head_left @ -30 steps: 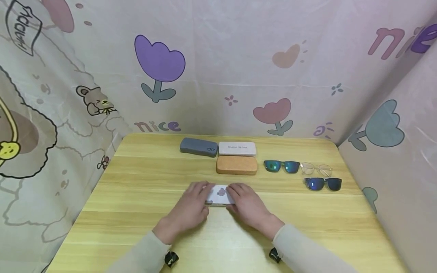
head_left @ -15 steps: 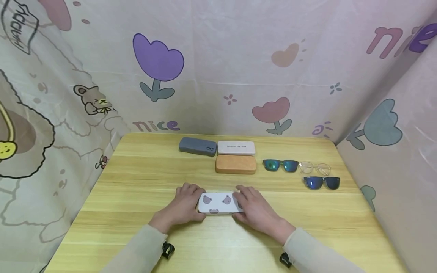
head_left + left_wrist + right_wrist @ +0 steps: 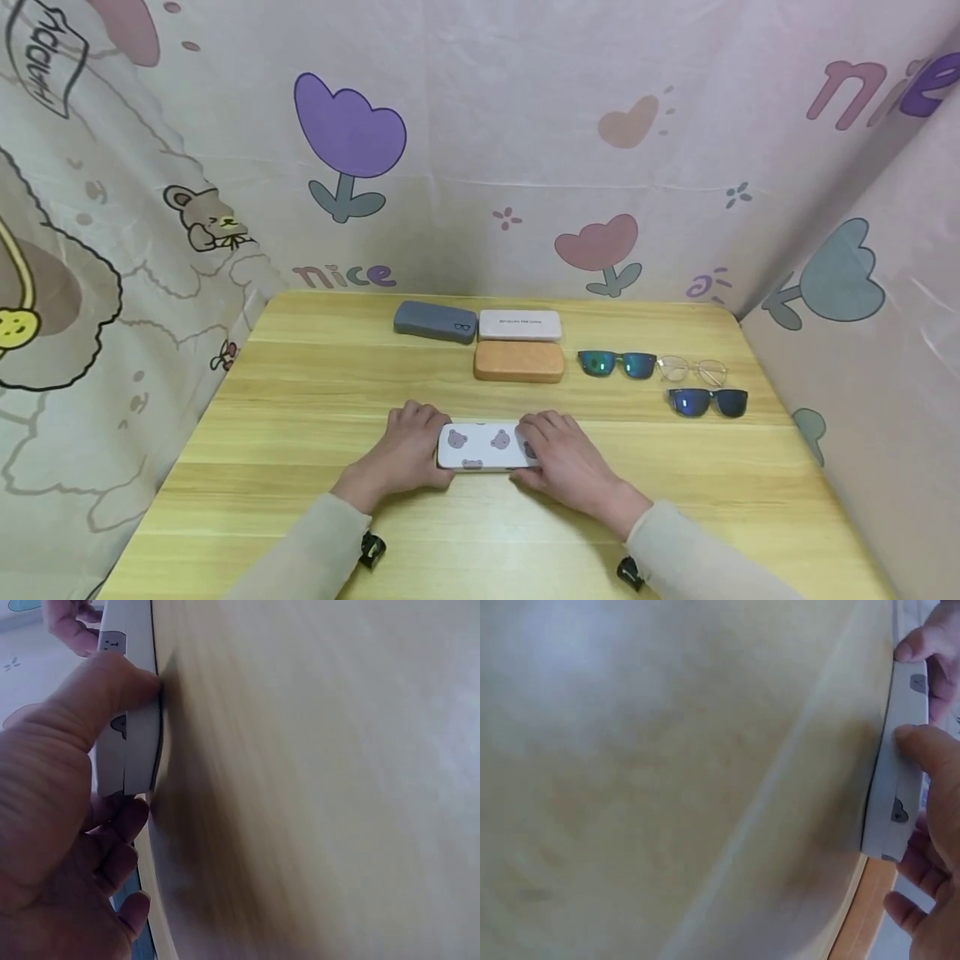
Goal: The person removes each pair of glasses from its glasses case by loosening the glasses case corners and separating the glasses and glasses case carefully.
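A white glasses case (image 3: 480,448) printed with brown bear faces lies closed on the wooden table (image 3: 480,533). My left hand (image 3: 408,450) grips its left end, thumb on the near long side; in the left wrist view the fingers (image 3: 120,862) curl by the end. The right hand (image 3: 564,462) holds the other end, its thumb along the near side and fingers over the lid, covering part of the print. Seen from the right wrist, the case (image 3: 900,772) stands edge-on between thumb and fingers. The far side of the case is hidden in the head view.
Beyond the hands sit a grey-blue glasses case (image 3: 435,322), a white lettered case (image 3: 520,325) and an orange-tan case (image 3: 518,361). To their right lie green-blue mirrored sunglasses (image 3: 617,364), clear thin-framed glasses (image 3: 692,370) and dark blue sunglasses (image 3: 707,402). Printed cloth (image 3: 480,167) hangs behind.
A second ago the hands were closer together and slightly farther away, with less of the case showing. They have since moved apart and nearer, to its ends. The last half second shows almost no movement.
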`<move>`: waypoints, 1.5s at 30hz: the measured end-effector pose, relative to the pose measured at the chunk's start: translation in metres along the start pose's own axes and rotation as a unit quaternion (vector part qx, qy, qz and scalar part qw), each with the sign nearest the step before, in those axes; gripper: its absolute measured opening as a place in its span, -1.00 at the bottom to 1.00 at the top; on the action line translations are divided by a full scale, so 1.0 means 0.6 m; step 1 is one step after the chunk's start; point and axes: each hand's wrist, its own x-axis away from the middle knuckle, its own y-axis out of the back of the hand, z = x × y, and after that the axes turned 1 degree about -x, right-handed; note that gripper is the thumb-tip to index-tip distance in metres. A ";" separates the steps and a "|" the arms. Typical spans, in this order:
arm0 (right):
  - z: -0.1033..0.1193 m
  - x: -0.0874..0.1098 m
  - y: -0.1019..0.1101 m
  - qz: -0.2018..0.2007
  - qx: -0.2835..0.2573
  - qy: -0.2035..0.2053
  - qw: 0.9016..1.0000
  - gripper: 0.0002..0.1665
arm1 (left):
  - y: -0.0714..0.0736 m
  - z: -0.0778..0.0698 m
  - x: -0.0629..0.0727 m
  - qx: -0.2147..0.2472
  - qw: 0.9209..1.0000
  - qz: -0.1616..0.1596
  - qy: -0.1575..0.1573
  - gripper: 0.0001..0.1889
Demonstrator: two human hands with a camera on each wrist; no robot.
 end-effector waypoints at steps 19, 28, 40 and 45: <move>0.009 -0.016 -0.011 -0.026 0.043 -0.026 0.998 -0.21 | -0.008 0.010 -0.003 -0.035 0.999 -0.008 -0.013 -0.24; 0.004 -0.018 -0.011 -0.030 0.050 -0.015 0.998 -0.22 | -0.010 0.011 -0.005 -0.037 0.999 -0.007 -0.009 -0.23; 0.001 -0.021 -0.009 -0.026 0.056 -0.009 0.998 -0.23 | -0.010 0.012 -0.005 -0.030 0.999 -0.012 -0.009 -0.22; 0.000 -0.022 -0.009 -0.027 0.056 -0.005 0.998 -0.24 | -0.009 0.011 -0.005 -0.028 1.000 -0.011 -0.008 -0.22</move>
